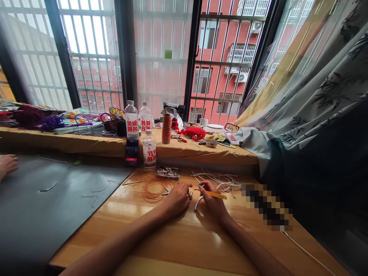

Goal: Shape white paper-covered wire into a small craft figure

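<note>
My left hand (178,197) is closed on the wooden table. Pointed metal blades (166,191) stick out on its left and a metal loop shows at its right edge, like small scissors in the palm. What its fingertips pinch is too small to make out. My right hand (214,199) grips yellow tweezers (217,195), their tip pointing left toward the left fingertips. Something blue covers one right fingertip. A short white cord (197,204) curves out beneath the right hand. Left of my hands lies a coil of orange-brown wire (153,190).
Behind my hands are a clear box of small parts (168,172), white cords (214,177) and a bottle (149,150). A thread spool (166,128) and red plush toy (195,133) stand on the sill. Another person's hand (8,164) rests over the dark mat (57,207).
</note>
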`<state>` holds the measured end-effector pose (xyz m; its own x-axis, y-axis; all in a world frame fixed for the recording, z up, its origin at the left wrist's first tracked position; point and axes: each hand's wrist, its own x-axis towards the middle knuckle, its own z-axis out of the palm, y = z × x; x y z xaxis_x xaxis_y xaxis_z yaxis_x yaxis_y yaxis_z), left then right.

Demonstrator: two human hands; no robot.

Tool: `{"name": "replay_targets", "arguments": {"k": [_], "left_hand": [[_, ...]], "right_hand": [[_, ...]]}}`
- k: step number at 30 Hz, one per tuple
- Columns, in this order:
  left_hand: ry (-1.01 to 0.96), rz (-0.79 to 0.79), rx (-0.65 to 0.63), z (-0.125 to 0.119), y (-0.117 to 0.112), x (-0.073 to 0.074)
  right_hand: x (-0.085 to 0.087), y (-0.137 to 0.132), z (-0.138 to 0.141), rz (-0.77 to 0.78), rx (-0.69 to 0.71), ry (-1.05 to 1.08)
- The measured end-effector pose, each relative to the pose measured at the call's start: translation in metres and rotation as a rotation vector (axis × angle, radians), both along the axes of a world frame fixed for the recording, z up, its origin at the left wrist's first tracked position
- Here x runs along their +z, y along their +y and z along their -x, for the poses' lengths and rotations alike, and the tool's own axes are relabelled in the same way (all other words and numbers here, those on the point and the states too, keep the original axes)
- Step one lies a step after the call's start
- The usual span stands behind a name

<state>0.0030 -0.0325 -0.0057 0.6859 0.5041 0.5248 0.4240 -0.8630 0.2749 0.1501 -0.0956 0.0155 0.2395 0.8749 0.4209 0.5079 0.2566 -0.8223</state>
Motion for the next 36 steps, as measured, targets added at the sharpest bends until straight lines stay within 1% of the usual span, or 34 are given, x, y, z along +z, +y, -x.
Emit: {"name": "replay_targets", "arguments": {"k": [3, 7, 10, 17, 19, 22, 24, 28, 36], "left_hand": [[-0.024, 0.047, -0.021, 0.001, 0.001, -0.001], [-0.063, 0.118, -0.044, 0.002, 0.001, 0.000], [-0.082, 0.142, -0.064, 0.002, 0.001, 0.003], [-0.135, 0.198, -0.096, 0.002, 0.000, 0.004], [-0.151, 0.213, -0.087, 0.001, 0.001, 0.002], [-0.170, 0.229, -0.034, 0.000, 0.006, 0.000], [-0.147, 0.226, -0.010, 0.000, 0.009, -0.001], [-0.047, 0.197, -0.026, -0.001, 0.013, -0.001], [-0.019, 0.180, -0.001, 0.000, 0.008, 0.003]], "right_hand": [[0.002, -0.002, 0.001, -0.007, 0.030, -0.042], [0.002, -0.004, 0.003, -0.022, 0.027, -0.141], [0.002, -0.004, 0.004, -0.027, 0.024, -0.209], [0.001, -0.004, 0.005, -0.057, 0.002, -0.259], [-0.001, -0.003, 0.005, -0.069, 0.008, -0.258], [-0.003, -0.003, 0.004, -0.073, 0.003, -0.235], [-0.003, -0.003, 0.003, -0.072, -0.001, -0.213], [-0.003, -0.003, 0.003, -0.061, -0.001, -0.198], [-0.002, -0.003, 0.005, -0.067, -0.010, -0.289]]}}
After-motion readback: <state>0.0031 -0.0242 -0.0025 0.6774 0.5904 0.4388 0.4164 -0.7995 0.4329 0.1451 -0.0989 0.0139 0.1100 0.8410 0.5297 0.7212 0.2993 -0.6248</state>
